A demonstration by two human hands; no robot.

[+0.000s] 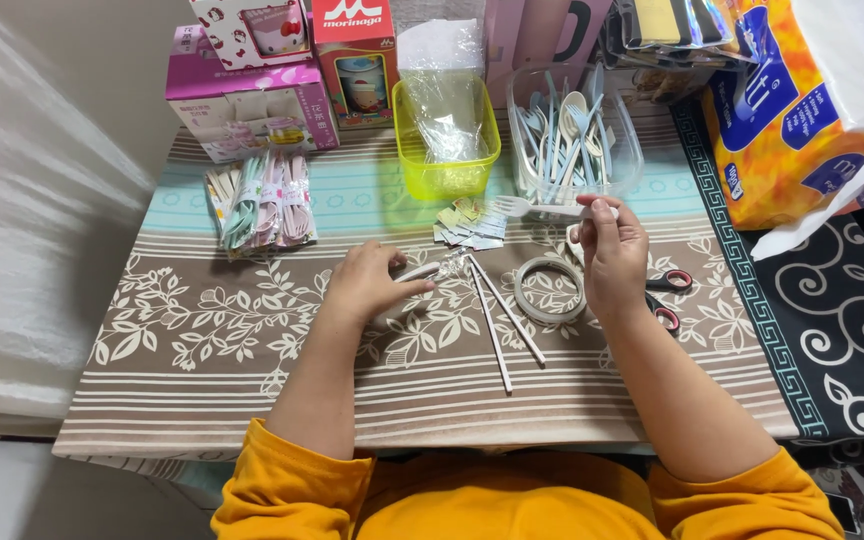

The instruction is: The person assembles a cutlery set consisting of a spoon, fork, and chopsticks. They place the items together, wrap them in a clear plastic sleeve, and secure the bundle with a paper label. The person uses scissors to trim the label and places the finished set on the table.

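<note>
My right hand (610,255) holds a white plastic fork (537,208) by its handle, tines pointing left, above the table. My left hand (367,281) rests on the patterned tablecloth (202,340) and pinches a small clear wrapper with a white utensil (430,270) in it. Two white chopsticks (500,315) lie between my hands, slanting toward me. A roll of clear tape (550,290) lies flat just left of my right wrist.
A clear tub of pastel cutlery (572,130) and a yellow-green tub with plastic bags (445,130) stand at the back. Wrapped cutlery bundles (264,200) lie back left by cartons (247,90). Small paper labels (469,224), red-handled scissors (670,295), an orange package (802,100).
</note>
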